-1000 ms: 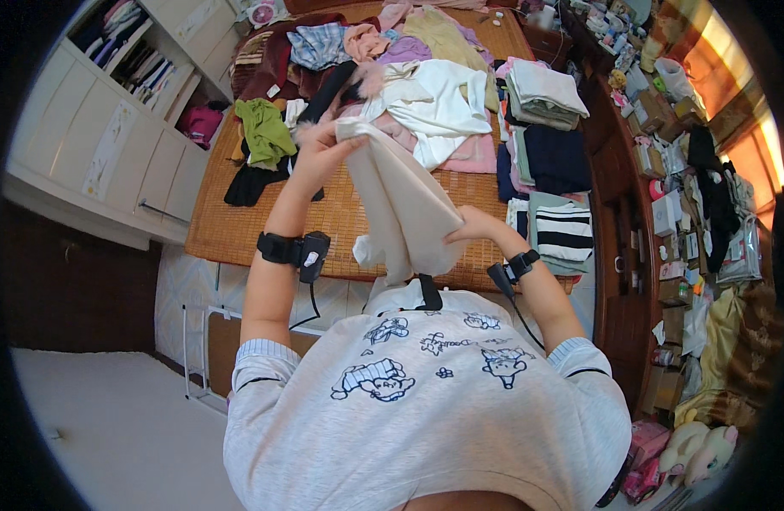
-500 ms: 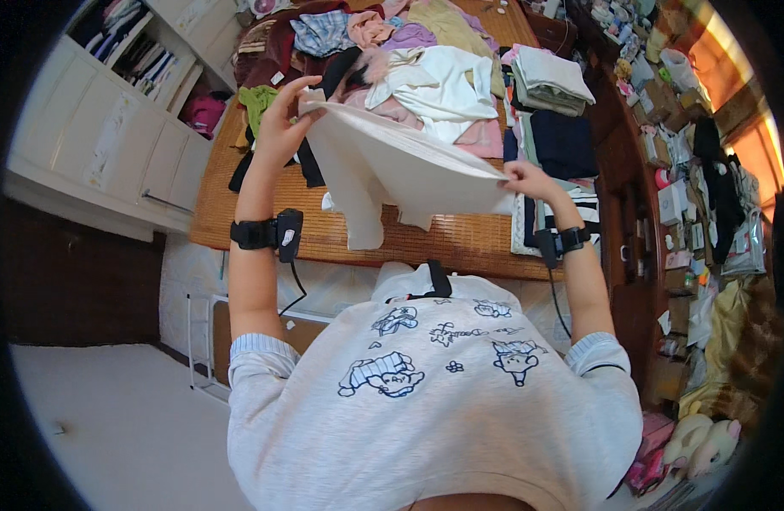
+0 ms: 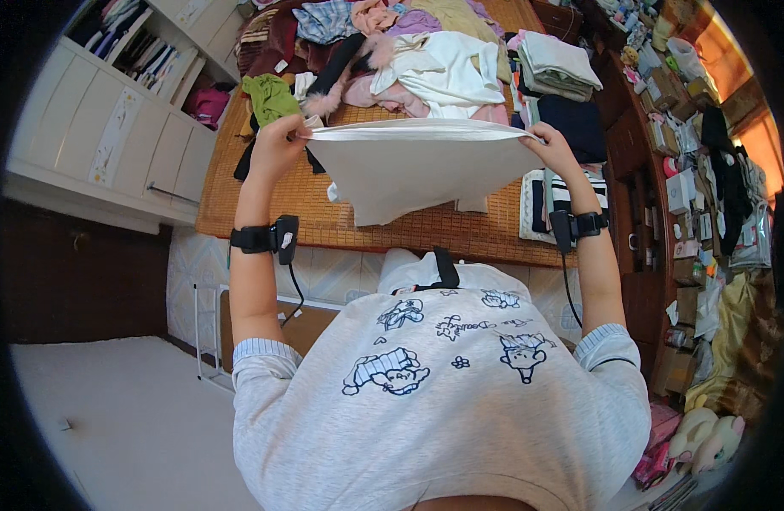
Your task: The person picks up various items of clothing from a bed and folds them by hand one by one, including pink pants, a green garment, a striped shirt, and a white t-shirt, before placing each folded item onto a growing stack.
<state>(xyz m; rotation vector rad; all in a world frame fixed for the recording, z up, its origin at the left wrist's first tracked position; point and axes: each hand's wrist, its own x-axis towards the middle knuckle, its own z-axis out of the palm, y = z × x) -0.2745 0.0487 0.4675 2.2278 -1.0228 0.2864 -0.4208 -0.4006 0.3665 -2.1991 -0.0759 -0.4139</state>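
A plain off-white garment [image 3: 417, 170], which looks like a top, hangs between my two hands with its upper edge pulled taut. My left hand [image 3: 278, 140] pinches one corner of that edge. At the opposite corner, the fingers of my right hand [image 3: 551, 149] are closed on the cloth. Its lower part drops over the near side of the mat-covered bed [image 3: 272, 220]. Just beyond it lies a crumpled white garment [image 3: 443, 72] on top of pink clothing. A lime-green cloth [image 3: 271, 95] lies beyond my left hand.
Folded pale clothes [image 3: 560, 61], a folded navy garment [image 3: 572, 128] and striped folded clothes [image 3: 579, 198] form stacks along the right. A heap with a blue plaid garment [image 3: 325, 19] covers the far end. White cabinets [image 3: 94, 128] stand left; a cluttered shelf [image 3: 677, 192] stands right.
The garment's upper edge, slanted and loosely bunched before, is now level and stretched straight. My left hand has come down toward me, and my right hand has moved outward and slightly up.
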